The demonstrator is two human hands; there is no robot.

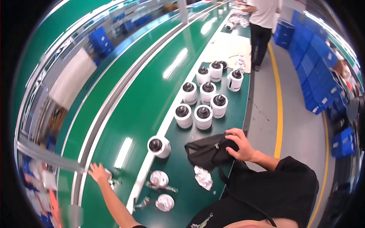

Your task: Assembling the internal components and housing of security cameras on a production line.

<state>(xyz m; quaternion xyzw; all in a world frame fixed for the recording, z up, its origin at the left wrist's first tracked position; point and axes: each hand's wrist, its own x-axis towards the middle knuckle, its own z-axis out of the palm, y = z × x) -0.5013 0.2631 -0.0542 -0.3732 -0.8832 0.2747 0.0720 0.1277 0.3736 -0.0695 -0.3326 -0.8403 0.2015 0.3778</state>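
Note:
My left hand [99, 173] reaches over the green conveyor belt with its fingers spread, beside a small silver-wrapped part [111, 181] that it partly hides. Whether they touch I cannot tell. My right hand [241, 146] is at the right end of a black bag [207, 150], thumb and fingers apart in a loose curve against it. The bag lies on the dark green table strip, with a strap running toward me. Below it sits a crumpled piece of silver foil [203, 178]. Two foil-wrapped round parts [159, 178] with small attached pieces lie between the bag and the belt.
A white cylinder with a black top [159, 146] stands apart at the belt's edge. Several similar white cylinders [203, 117] are grouped farther along the table. Beyond them a person [262, 22] stands by the table. Blue bins [313, 83] line the right side past a yellow floor line [278, 102].

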